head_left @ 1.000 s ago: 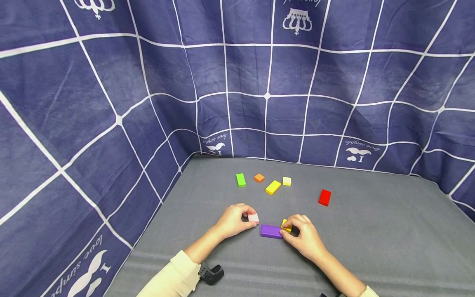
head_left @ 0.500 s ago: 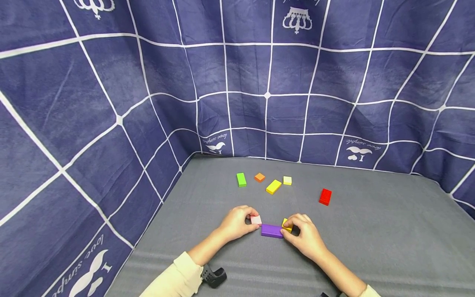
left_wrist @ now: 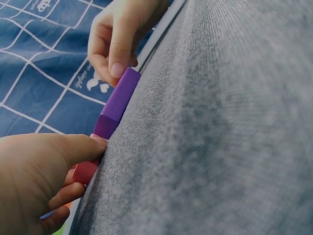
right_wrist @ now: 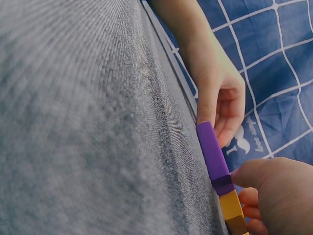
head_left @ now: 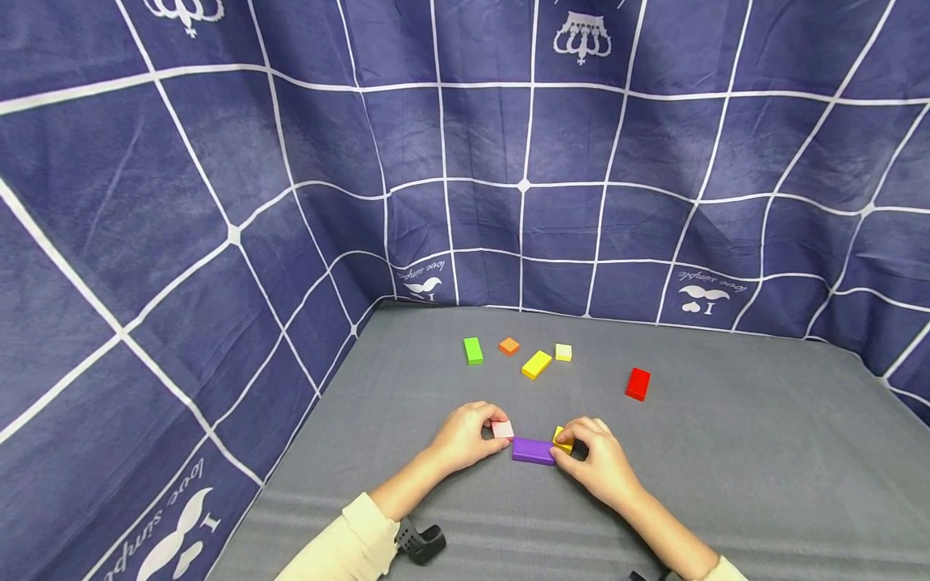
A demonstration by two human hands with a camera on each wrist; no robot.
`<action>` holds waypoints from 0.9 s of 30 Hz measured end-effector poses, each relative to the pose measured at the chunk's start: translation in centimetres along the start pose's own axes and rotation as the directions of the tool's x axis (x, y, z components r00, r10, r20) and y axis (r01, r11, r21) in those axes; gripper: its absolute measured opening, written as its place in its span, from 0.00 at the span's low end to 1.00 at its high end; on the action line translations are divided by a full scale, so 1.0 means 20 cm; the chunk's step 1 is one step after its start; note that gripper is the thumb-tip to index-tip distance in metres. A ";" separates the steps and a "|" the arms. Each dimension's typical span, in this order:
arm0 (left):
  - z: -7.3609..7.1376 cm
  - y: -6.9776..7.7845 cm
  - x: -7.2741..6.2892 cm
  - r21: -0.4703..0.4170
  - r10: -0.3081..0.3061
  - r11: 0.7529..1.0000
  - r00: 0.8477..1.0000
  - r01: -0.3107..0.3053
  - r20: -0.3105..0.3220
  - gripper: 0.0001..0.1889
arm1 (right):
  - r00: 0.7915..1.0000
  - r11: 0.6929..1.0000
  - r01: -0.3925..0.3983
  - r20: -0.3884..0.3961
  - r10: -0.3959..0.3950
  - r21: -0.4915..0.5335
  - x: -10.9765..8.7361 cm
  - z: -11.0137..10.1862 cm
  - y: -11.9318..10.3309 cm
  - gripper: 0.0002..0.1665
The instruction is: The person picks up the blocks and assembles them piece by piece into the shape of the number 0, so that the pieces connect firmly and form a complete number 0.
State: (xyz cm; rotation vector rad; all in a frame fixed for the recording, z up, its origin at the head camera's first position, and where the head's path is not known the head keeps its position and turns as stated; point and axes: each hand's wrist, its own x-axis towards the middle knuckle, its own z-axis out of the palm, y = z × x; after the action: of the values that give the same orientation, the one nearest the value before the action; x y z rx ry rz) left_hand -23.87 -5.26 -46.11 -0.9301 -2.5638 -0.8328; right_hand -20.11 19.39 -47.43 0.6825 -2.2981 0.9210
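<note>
A purple block [head_left: 533, 451] lies lengthwise on the grey table between the two hands. At its left end, my left hand [head_left: 462, 438] pinches a small pink block [head_left: 502, 429] between thumb and fingers; this block looks red [left_wrist: 85, 172] in the left wrist view. My right hand [head_left: 599, 460] has its fingers curled at a yellow block [head_left: 560, 436] by the purple block's right end. In the right wrist view the right thumb [right_wrist: 244, 173] rests against the purple block's near end, with the yellow block [right_wrist: 232, 211] just beyond it and partly covered by fingers.
Farther back lie a green block [head_left: 473, 351], an orange block [head_left: 509, 346], a second yellow block [head_left: 537, 365] and a pale yellow block [head_left: 563, 353]. A red block [head_left: 638, 384] sits to the right. A blue checked curtain [head_left: 559, 218] stands behind the table.
My left hand has moved slightly right with the pink block, up to the purple block's left end. The right hand and the other blocks have stayed in place.
</note>
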 end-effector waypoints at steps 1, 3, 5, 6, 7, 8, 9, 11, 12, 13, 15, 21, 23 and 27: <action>0.00 0.00 0.00 0.001 0.000 1.000 1.000 0.000 0.000 0.13 | 1.000 1.000 -0.002 0.002 0.002 -0.002 0.00 0.00 0.00 0.15; 0.00 0.00 0.00 0.002 -0.001 1.000 1.000 0.001 0.000 0.13 | 1.000 1.000 -0.008 0.006 0.008 -0.002 0.00 0.00 0.00 0.14; 0.01 0.00 0.00 0.001 -0.001 1.000 1.000 0.001 -0.003 0.14 | 1.000 1.000 -0.014 0.011 0.014 0.000 0.00 -0.01 0.00 0.14; 0.01 0.00 0.00 0.001 0.000 1.000 1.000 0.000 -0.002 0.14 | 1.000 1.000 -0.017 0.014 0.018 -0.001 0.00 -0.01 0.00 0.14; 0.01 0.00 0.00 -0.001 0.002 1.000 1.000 -0.002 -0.003 0.14 | 1.000 1.000 -0.019 0.015 0.019 -0.003 0.00 -0.01 0.00 0.14; 0.01 0.00 0.00 -0.002 0.003 1.000 1.000 -0.003 -0.004 0.14 | 1.000 1.000 -0.021 0.015 0.021 -0.004 -0.01 0.00 0.00 0.14; 0.01 0.00 0.00 -0.004 0.004 1.000 1.000 -0.004 -0.004 0.14 | 1.000 1.000 -0.021 0.016 0.021 -0.006 -0.01 0.00 0.00 0.14; 0.00 0.01 -0.01 0.000 0.005 1.000 1.000 -0.005 -0.005 0.14 | 1.000 1.000 -0.022 0.017 0.022 -0.008 -0.01 0.00 0.01 0.14; 0.00 0.01 -0.01 0.004 0.005 1.000 1.000 -0.005 -0.008 0.14 | 1.000 1.000 -0.022 0.016 0.022 -0.009 -0.01 0.00 0.00 0.14; 0.00 0.02 -0.01 0.005 0.004 1.000 1.000 -0.004 -0.013 0.14 | 1.000 1.000 -0.020 0.016 0.021 -0.009 -0.01 0.00 0.01 0.14; -0.01 0.03 -0.01 0.016 0.004 1.000 1.000 -0.003 -0.027 0.13 | 1.000 1.000 -0.018 0.014 0.018 -0.007 -0.01 0.00 0.01 0.14; 0.01 0.09 -0.02 0.071 0.054 0.996 0.997 -0.050 -0.054 0.10 | 1.000 1.000 -0.015 0.010 0.015 0.000 -0.01 0.00 0.01 0.14; 0.02 0.11 -0.03 0.085 0.073 0.994 0.996 -0.069 -0.045 0.10 | 1.000 1.000 -0.013 0.010 0.013 -0.001 -0.01 0.00 0.01 0.14; 0.04 0.13 -0.03 0.096 0.092 0.991 0.995 -0.089 -0.035 0.10 | 1.000 1.000 -0.006 0.008 0.006 0.000 0.00 0.00 0.00 0.14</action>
State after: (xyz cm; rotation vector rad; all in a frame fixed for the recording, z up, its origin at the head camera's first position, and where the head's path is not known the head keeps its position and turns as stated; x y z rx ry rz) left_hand -21.74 -3.48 -45.91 -0.9836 -2.4839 -0.6918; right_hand -20.08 19.52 -47.47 0.6807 -2.3085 0.9226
